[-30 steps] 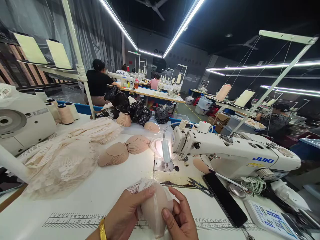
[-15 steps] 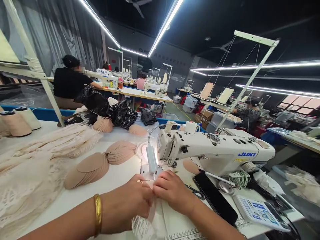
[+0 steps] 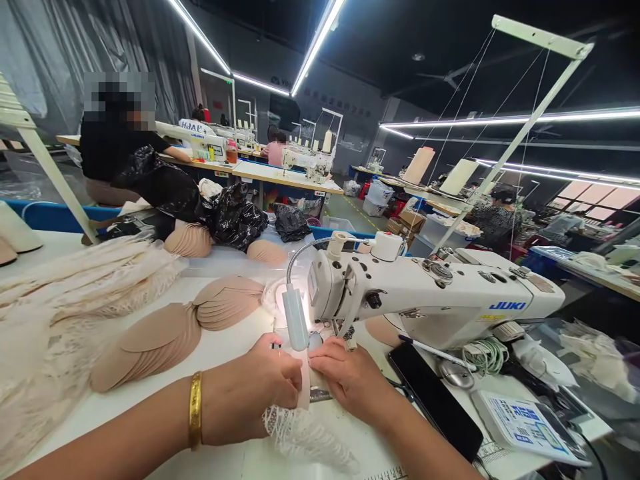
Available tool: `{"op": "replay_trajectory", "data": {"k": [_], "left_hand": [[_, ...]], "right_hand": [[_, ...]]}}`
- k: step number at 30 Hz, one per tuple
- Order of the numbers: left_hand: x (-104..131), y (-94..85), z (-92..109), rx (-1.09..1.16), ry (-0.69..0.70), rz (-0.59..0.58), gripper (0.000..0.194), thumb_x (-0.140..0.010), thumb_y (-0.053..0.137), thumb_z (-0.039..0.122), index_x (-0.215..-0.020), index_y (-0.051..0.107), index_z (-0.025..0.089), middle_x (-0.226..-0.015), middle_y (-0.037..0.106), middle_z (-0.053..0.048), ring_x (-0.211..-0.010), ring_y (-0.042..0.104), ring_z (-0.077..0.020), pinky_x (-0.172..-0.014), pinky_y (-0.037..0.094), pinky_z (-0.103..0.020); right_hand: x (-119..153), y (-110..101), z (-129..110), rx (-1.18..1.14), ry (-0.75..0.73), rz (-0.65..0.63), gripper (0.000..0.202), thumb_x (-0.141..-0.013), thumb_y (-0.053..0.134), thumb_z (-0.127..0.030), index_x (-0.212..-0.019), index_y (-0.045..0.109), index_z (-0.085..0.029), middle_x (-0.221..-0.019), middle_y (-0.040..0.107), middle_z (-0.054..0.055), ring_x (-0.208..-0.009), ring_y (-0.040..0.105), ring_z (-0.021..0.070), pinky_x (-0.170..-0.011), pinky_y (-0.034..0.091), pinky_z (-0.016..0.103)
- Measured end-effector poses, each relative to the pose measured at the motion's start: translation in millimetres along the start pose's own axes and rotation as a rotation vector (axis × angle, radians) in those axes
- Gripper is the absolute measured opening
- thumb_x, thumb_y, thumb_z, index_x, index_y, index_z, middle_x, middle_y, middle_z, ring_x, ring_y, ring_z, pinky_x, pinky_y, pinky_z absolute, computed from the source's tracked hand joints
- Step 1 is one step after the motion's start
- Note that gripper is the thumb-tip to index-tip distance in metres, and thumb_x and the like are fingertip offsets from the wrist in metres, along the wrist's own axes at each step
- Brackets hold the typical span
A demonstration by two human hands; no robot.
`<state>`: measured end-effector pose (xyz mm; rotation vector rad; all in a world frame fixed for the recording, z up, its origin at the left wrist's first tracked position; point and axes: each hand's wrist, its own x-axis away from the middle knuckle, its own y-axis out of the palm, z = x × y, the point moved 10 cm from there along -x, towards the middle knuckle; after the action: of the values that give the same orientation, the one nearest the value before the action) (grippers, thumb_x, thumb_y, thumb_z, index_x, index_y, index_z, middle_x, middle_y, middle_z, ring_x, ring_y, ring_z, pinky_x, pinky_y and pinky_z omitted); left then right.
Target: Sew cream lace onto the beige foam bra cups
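My left hand (image 3: 273, 381), with a gold bangle at the wrist, is closed on a pale lace fabric piece (image 3: 313, 437). Its fringed end spills out below my fingers onto the table, and a narrow smooth strip runs up towards the needle area. Opposite it, my right hand (image 3: 353, 383) has its fingers pressed together at the strip's right edge, just in front of the presser foot. The white JUKI sewing machine (image 3: 430, 293) stands beyond both hands. A small grey lamp (image 3: 296, 319) lights the stitching spot and partly covers the needle.
Stacked beige pads (image 3: 150, 343) and heaped cream lace (image 3: 45, 320) lie left. On the right are a black phone (image 3: 435, 400), a white box (image 3: 527, 423) and coiled cord (image 3: 487, 353). Black plastic bags (image 3: 235, 217) stand behind; a co-worker (image 3: 120, 140) sits far left.
The view has shifted slightly. More lace now hangs below my left hand, spread towards the right. My hands sit a little further apart, with more of the strip showing between them.
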<state>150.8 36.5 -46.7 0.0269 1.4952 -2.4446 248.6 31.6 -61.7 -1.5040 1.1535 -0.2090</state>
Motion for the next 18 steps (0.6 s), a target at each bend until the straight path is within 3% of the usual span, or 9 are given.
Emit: {"op": "replay_trajectory", "data": {"k": [7, 14, 18], "left_hand": [[-3.3, -1.7, -4.4, -0.069, -0.033, 0.0, 0.015, -0.072, 0.07, 0.011, -0.065, 0.06, 0.02, -0.096, 0.073, -0.004, -0.078, 0.059, -0.0207, -0.088, 0.035, -0.041], [-3.6, -0.8, -5.6, -0.074, -0.029, 0.004, 0.015, -0.077, 0.071, 0.016, -0.065, 0.063, 0.019, -0.096, 0.074, -0.004, -0.082, 0.06, -0.0217, -0.092, 0.036, -0.043], [0.8, -2.7, -5.6, -0.063, 0.037, 0.125, 0.017, -0.079, 0.071, 0.017, -0.065, 0.063, 0.019, -0.095, 0.072, -0.002, -0.078, 0.058, -0.0187, -0.092, 0.036, -0.043]], "right_hand": [[1.9, 2.4, 10.8, 0.015, 0.053, 0.011, 0.041, -0.097, 0.054, -0.005, -0.12, 0.074, -0.031, -0.115, 0.08, 0.002, -0.097, 0.069, 0.0222, -0.085, 0.054, 0.035], [3.8, 3.9, 13.8, 0.046, 0.063, -0.012, 0.047, -0.093, 0.05, 0.001, -0.121, 0.073, -0.03, -0.121, 0.078, 0.003, -0.1, 0.07, 0.0222, -0.084, 0.055, 0.034], [6.3, 6.8, 17.0, 0.072, 0.066, -0.018, 0.047, -0.09, 0.052, 0.002, -0.12, 0.072, -0.029, -0.119, 0.078, 0.003, -0.099, 0.07, 0.0223, -0.083, 0.056, 0.033]]}}
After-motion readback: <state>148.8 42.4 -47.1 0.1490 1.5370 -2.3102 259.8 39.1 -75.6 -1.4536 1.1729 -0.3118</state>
